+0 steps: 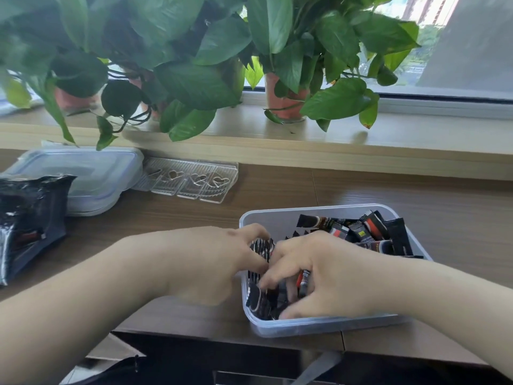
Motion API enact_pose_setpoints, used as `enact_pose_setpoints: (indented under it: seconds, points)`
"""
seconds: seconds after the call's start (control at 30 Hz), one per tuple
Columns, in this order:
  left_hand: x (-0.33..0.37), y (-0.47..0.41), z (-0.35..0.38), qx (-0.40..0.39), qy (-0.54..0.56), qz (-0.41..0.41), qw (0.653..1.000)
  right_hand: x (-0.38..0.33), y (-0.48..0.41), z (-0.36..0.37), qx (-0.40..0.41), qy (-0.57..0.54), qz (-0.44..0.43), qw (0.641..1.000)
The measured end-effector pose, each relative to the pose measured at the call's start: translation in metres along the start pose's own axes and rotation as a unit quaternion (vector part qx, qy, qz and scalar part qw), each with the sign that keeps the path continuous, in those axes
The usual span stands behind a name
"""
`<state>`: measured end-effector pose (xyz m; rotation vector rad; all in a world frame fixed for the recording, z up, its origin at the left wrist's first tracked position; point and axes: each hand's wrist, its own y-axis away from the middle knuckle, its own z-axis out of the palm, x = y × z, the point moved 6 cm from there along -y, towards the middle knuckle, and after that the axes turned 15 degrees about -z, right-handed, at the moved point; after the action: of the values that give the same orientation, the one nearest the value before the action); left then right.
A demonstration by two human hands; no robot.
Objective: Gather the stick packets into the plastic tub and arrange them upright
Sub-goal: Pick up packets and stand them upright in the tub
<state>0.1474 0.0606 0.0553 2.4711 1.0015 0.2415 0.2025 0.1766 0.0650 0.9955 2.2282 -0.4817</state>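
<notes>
A clear plastic tub (277,218) stands on the wooden table near its front edge. Several black and red stick packets (361,232) lie and lean in its far right part. More packets (259,300) stand bunched at the tub's near left corner. My left hand (216,262) reaches over the tub's left wall, its fingers curled round the top of this bunch. My right hand (324,276) is inside the tub, fingers curled down among the same packets. Both hands hide much of the bunch.
A torn black foil bag (27,220) lies at the left. Behind it is a clear lid (91,173) and a clear tray with heart shapes (191,180). Potted plants (286,98) line the window sill at the back. The table's front edge runs just below the tub.
</notes>
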Motion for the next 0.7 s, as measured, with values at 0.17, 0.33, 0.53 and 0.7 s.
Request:
enact_pose_setpoints:
  seconds: [0.17, 0.33, 0.53, 0.7]
  points:
    - [0.005, 0.003, -0.003, 0.005, 0.002, 0.002, 1.000, 0.002, -0.008, -0.001, 0.003, -0.002, -0.003, 1.000]
    - [0.003, 0.001, -0.001, 0.018, -0.007, -0.018, 1.000, 0.006, 0.014, -0.036, 0.088, -0.063, 0.123, 0.986]
    - [0.001, -0.003, 0.001, 0.033, -0.011, -0.019, 0.999, 0.031, 0.015, -0.039, 0.110, -0.109, 0.330, 0.931]
    - [-0.004, 0.001, 0.013, 0.054, -0.021, 0.020, 0.998, 0.044, -0.016, -0.013, 0.044, -0.067, 0.329, 0.941]
